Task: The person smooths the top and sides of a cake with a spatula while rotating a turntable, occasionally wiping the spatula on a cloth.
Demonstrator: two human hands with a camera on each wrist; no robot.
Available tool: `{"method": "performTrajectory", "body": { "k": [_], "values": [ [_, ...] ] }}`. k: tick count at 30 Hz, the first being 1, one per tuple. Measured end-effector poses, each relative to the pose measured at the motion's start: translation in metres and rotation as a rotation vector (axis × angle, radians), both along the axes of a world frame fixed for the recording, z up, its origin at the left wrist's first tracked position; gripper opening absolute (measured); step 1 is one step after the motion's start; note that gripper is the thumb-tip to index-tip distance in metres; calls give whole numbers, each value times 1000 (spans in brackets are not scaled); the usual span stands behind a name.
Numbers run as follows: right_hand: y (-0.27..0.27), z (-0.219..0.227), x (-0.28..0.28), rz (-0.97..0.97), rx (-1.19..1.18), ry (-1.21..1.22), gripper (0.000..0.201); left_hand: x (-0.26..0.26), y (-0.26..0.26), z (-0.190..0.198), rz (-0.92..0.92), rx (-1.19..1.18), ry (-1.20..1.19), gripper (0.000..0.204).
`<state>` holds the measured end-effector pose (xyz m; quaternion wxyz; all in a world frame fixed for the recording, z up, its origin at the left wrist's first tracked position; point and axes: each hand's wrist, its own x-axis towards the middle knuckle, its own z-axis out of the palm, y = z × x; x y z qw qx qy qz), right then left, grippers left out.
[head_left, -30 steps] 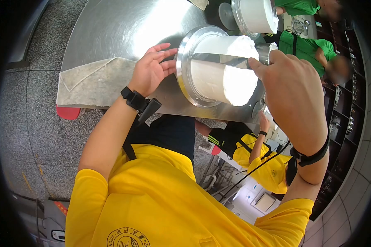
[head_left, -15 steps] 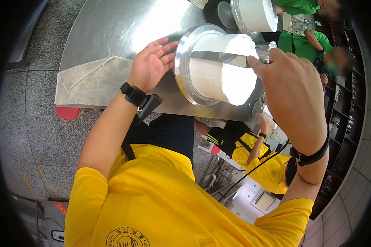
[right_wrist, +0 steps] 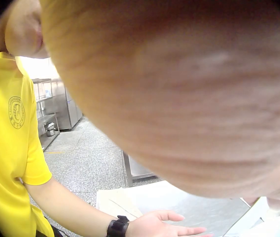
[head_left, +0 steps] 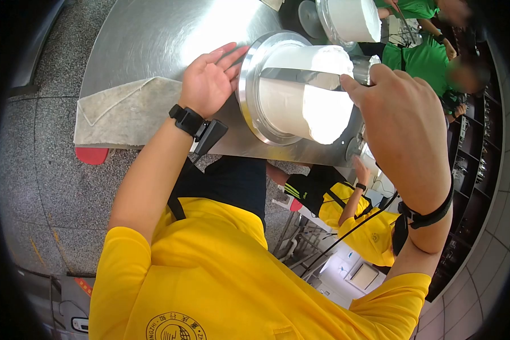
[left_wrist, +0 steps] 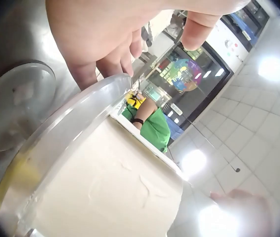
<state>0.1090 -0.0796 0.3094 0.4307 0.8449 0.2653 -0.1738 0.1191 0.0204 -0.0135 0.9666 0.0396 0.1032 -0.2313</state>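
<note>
A tall cake (head_left: 283, 110) coated in white cream stands on a turntable (head_left: 247, 107) with a shiny metal rim. My right hand (head_left: 405, 127) grips an icing spatula (head_left: 300, 75) by its handle end, forefinger stretched toward the blade. The blade lies upright along the side of the cake. At the turntable's edge is my left hand (head_left: 209, 85), palm up, fingers loosely extended with their tips right at the rim. The left wrist view shows the cream side (left_wrist: 105, 182) as mostly smooth with a few ridges. In the right wrist view, the hand itself hides the spatula.
The metal table (head_left: 153, 56) carries a folded cloth (head_left: 124, 116) near its edge. Beyond my cake stand a second cream-covered cake (head_left: 354, 21) and a metal container (head_left: 364, 69). People in green work opposite; another person in yellow (head_left: 362, 221) is to the right.
My left hand has shifted slightly forward along the turntable's rim. The ragged cream at the cake's top edge looks a little different, while the right hand and spatula stay nearly in place.
</note>
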Motion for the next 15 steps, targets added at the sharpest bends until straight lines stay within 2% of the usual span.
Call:
{"method": "performTrajectory", "body": {
  "k": [8, 15],
  "values": [
    [-4, -2, 1, 61, 51, -18, 48, 8, -5, -5, 13, -107, 5, 69],
    [-4, 0, 0, 22, 47, -16, 50, 16, -16, -9, 25, -196, 50, 71]
  ]
}}
